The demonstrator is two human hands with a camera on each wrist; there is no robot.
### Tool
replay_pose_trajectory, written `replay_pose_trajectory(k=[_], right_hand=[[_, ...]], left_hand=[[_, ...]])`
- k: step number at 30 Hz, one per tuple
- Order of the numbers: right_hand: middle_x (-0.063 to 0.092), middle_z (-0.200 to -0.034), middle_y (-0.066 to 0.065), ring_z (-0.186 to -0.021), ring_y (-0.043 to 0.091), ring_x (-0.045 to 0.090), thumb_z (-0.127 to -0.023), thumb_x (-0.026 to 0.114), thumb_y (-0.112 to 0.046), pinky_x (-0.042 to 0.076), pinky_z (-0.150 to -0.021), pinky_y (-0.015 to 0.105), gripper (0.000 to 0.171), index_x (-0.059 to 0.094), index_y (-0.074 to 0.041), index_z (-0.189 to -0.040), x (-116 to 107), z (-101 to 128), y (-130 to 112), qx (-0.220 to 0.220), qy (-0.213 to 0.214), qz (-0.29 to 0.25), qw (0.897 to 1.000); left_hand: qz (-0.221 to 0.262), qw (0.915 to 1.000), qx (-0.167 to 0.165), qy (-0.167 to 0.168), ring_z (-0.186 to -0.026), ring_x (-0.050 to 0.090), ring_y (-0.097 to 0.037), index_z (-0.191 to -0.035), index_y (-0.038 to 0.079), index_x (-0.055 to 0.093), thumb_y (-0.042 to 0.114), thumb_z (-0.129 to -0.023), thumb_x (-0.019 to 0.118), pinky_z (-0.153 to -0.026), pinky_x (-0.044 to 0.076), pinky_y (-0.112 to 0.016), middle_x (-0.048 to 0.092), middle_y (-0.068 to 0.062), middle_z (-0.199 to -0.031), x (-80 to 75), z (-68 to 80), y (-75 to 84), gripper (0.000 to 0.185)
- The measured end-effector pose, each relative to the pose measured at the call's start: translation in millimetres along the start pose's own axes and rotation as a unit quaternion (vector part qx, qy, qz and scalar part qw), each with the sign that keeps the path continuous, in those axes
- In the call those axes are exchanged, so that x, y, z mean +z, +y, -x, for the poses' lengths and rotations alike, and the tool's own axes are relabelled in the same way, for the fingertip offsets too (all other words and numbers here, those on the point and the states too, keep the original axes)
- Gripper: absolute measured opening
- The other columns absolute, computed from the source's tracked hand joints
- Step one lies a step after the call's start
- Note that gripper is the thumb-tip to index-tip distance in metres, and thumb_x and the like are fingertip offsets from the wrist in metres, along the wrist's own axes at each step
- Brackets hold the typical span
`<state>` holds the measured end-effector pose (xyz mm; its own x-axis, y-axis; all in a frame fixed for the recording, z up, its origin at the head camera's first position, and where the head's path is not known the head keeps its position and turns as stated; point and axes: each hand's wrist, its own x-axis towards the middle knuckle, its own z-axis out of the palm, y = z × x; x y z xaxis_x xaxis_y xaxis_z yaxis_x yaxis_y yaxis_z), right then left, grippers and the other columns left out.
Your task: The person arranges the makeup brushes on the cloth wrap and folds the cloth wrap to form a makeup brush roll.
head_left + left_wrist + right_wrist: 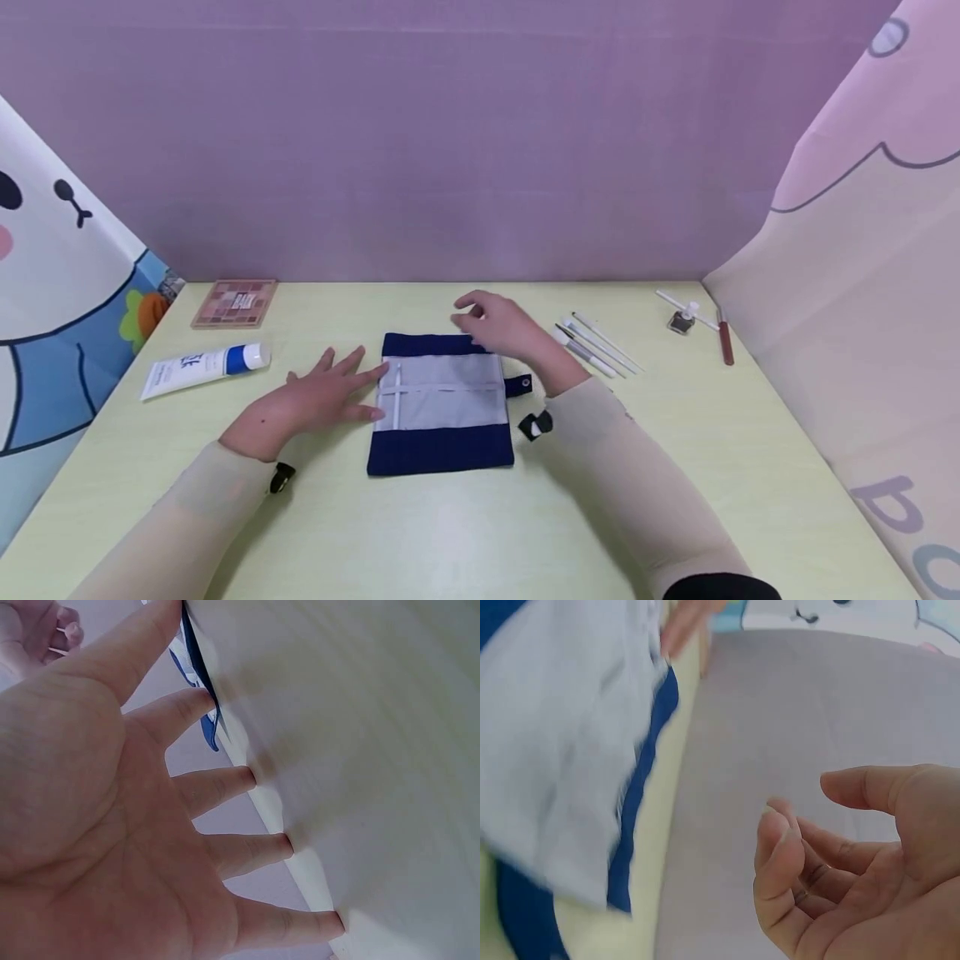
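Observation:
A navy and grey fabric brush roll (441, 452) lies unfolded at the middle of the table. One slim white stick-like tool (398, 408) sits upright under its thin elastic band, near the left side. My left hand (311, 404) is spread flat beside the roll, with thumb and index fingertip at its left edge; the left wrist view shows the other fingertips on the tabletop. Above the roll's top right corner hovers my right hand (501, 323). Its fingers are loosely bent, and the right wrist view shows nothing between thumb and fingers (780, 859).
Several slim brushes (600, 343) lie right of the roll, past its snap tab (519, 385). Farther right are a small dark bottle (681, 322), a white stick (705, 321) and a red-handled tool (725, 342). At left lie a white tube (191, 372) and a palette (235, 303).

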<state>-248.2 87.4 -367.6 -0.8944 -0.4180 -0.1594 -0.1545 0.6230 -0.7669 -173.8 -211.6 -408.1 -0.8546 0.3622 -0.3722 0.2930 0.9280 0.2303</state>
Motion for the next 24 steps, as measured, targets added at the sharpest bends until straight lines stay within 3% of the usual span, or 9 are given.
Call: replay_pose_trajectory(k=[9,16,24], right_hand=[[0.066,-0.135,0.020,-0.120,0.044,0.070,-0.110,0.059,-0.038,0.061,-0.101,0.056,0.046,0.057,-0.012,-0.148,-50,26,33,0.038,0.059,-0.046,0.997],[0.067,-0.133,0.015,-0.119,0.039,0.068,-0.109,0.060,-0.036,0.060,-0.101,0.050,0.044,0.060,-0.009,-0.144,-71,40,64,0.047,0.083,-0.002,0.995],[0.068,-0.130,0.014,-0.115,0.030,0.066,-0.108,0.059,-0.027,0.055,-0.096,0.044,0.041,0.061,-0.004,-0.141,-68,50,103,0.066,0.062,0.073,0.993]], left_hand=[[0.010,0.9999,0.002,0.001,-0.156,0.007,-0.071,-0.170,0.029,0.032,0.066,-0.101,0.060,-0.101,0.018,-0.100,0.012,-0.027,-0.179,-0.8,2.8,1.4,0.083],[0.010,0.9999,0.004,0.004,-0.156,0.007,-0.071,-0.170,0.029,0.031,0.066,-0.101,0.059,-0.101,0.018,-0.100,0.012,-0.026,-0.179,-0.7,2.8,1.2,0.082],[0.012,0.9999,0.000,-0.001,-0.157,0.007,-0.070,-0.170,0.029,0.031,0.065,-0.102,0.058,-0.103,0.019,-0.099,0.012,-0.026,-0.179,-1.2,3.1,3.3,0.082]])
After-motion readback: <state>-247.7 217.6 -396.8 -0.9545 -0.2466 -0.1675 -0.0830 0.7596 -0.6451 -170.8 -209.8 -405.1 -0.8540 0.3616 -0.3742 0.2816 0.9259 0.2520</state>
